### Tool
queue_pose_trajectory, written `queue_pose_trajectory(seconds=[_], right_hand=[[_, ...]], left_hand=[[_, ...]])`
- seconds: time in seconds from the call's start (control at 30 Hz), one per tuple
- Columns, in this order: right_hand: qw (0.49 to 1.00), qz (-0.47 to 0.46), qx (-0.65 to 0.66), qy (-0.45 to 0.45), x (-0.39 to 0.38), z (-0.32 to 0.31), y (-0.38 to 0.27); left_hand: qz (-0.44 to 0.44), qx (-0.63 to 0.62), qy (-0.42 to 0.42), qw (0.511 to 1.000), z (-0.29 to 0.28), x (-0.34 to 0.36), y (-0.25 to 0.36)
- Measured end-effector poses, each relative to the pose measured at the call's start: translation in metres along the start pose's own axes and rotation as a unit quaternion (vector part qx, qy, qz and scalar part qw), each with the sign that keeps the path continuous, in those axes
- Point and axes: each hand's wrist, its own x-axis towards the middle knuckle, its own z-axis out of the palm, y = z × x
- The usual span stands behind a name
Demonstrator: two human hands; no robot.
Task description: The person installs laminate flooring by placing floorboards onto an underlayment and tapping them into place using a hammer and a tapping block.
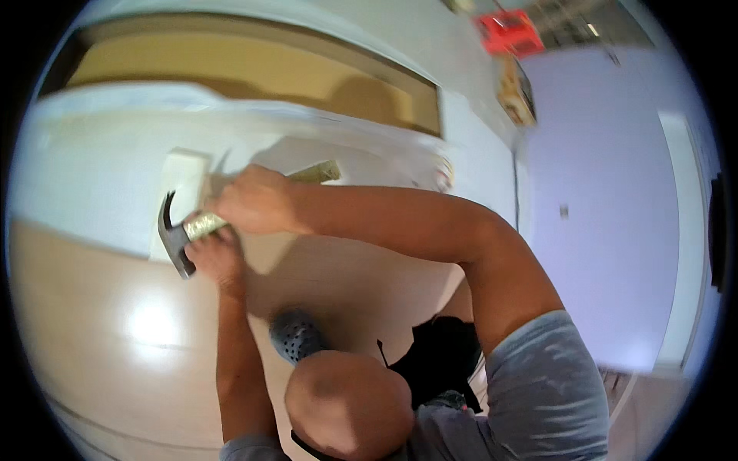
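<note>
My right hand (pixel 254 200) grips the handle of a claw hammer (pixel 175 234), whose metal head lies at the left and whose pale speckled handle end sticks out right of my fist. The hammer is over a white rectangular piece (pixel 186 169) lying on a pale surface (pixel 92 161). My left hand (pixel 215 257) is just below the hammer head, partly covered by it, with fingers curled at the white piece; what they hold is hidden.
A long tan recessed box (pixel 231 58) runs behind the work. A red object (pixel 510 32) and a wooden item (pixel 516 92) sit at top right beside a lilac surface (pixel 596 200). My knee (pixel 346 399) and grey clog (pixel 294 334) are below, on a light wood surface (pixel 100 307).
</note>
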Motion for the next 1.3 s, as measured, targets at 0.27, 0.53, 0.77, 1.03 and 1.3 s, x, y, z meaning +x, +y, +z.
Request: queue_pose_trajectory(seconds=[0.27, 0.53, 0.77, 1.03, 1.3], right_hand=[[0.887, 0.432, -0.154, -0.049, -0.436, -0.098, 0.048], [0.459, 0.868, 0.045, 0.182, -0.787, 0.046, -0.036], [0.234, 0.925, 0.209, 0.215, -0.878, 0.333, -0.195], [0.258, 0.898, 0.287, 0.209, -0.838, 0.447, -0.222], [0.255, 0.853, 0.357, 0.284, -0.863, 0.453, -0.230]], left_hand=[[0.145, 0.181, 0.040, 0.972, -0.004, 0.049, -0.039], [0.206, 0.161, -0.108, 0.959, -0.004, 0.135, -0.093], [0.043, -0.124, -0.270, 0.954, -0.033, 0.129, -0.082], [0.217, 0.116, -0.306, 0.920, -0.084, -0.017, 0.007], [0.269, 0.212, -0.353, 0.870, -0.065, -0.022, 0.101]])
